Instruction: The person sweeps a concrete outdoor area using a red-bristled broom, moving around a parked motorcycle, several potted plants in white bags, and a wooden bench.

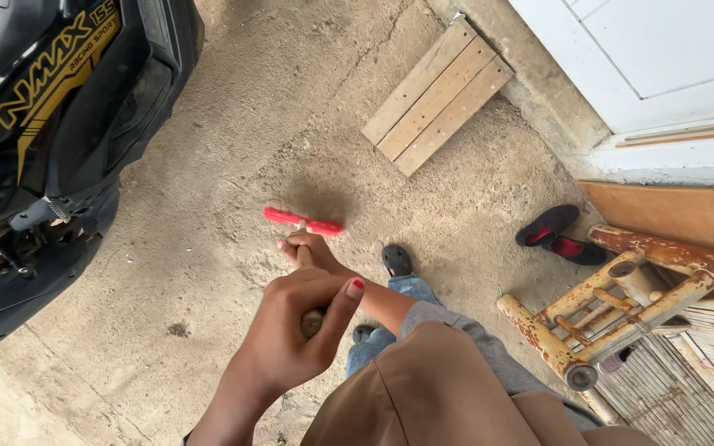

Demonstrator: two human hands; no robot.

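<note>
Below, both hands' grip (303, 310) holds the broom (302, 221) upright over concrete.

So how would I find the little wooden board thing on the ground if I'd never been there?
Start at the white door in the top right corner and drop to the concrete step below it. Leaning against that step, on the sandy floor, lies the pale plank panel, made of three boards side by side. Unlike the orange-brown sheet and bamboo bench further right, it is light, flat and slatted.
</note>
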